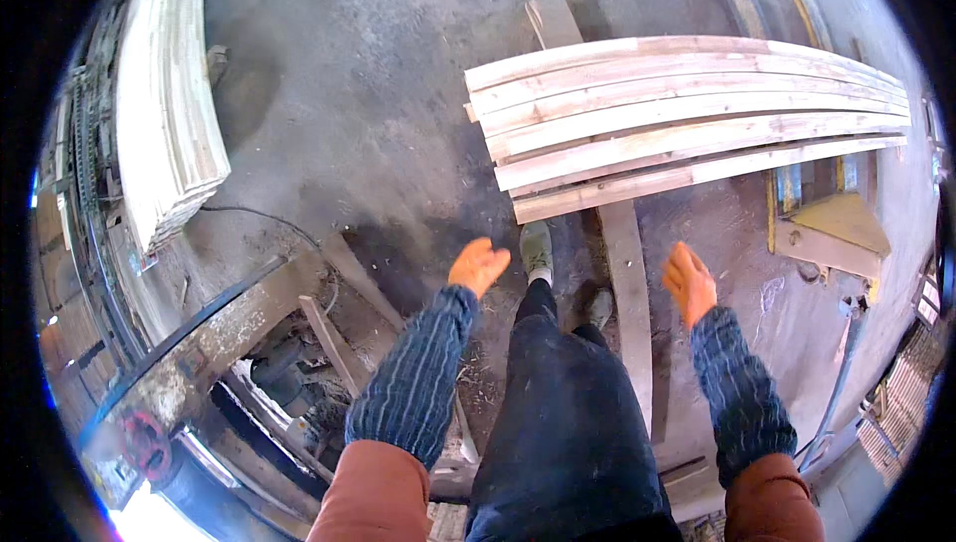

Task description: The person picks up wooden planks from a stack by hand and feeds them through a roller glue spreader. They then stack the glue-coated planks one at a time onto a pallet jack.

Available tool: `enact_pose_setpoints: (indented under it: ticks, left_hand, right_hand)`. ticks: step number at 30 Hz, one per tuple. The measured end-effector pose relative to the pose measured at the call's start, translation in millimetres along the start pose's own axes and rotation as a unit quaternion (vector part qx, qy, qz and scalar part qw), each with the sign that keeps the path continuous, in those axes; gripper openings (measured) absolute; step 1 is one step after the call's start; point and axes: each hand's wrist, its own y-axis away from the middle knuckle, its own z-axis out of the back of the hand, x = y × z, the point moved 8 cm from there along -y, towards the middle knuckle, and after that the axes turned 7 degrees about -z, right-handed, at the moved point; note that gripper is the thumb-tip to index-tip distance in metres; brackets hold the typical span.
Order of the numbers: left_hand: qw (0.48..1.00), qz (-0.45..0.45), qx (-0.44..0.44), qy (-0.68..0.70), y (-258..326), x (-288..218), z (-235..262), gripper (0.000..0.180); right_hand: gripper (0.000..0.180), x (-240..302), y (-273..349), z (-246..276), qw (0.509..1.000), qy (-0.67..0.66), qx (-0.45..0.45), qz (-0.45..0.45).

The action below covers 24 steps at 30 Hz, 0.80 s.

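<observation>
left hand [479,266] and right hand [689,285] well apart, both empty, fingers loosely bent; boards [687,110] lie ahead over a timber beam [627,288]. risk i see: nearest board [597,194], partly gapped from the rest, could drop onto the shoe [536,248] if tugged unevenly

1. Glare is burning white at the rim between seven and eight o'clock.
2. The board stack [169,114] at ten o'clock is washing out; soft shadow is darkening the floor [329,74] beside it.
3. Fisheye distortion is bowing the planks [677,104] at two o'clock.
4. Black vignetting is swallowing the corners.
</observation>
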Motion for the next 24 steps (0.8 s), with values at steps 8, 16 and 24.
enact_pose_setpoints:
  ticks: [8,16,24]
  left_hand:
    - [0.974,0.043,0.026,0.220,-173.6,-36.1,0.8,0.085]
    - [0.956,0.083,-0.052,0.277,-186.8,-20.1,-25.8,0.058]
    - [0.962,0.116,0.053,0.240,-139.4,-39.8,-5.5,0.070]
  right_hand:
    - [0.042,16.6,-244.2,-40.5,0.993,-0.108,0.023,0.037]
    - [0.049,20.9,-276.8,-121.1,0.936,-0.345,-0.056,-0.047]
    - [0.071,34.9,-229.1,-136.1,0.892,-0.452,0.003,0.015]
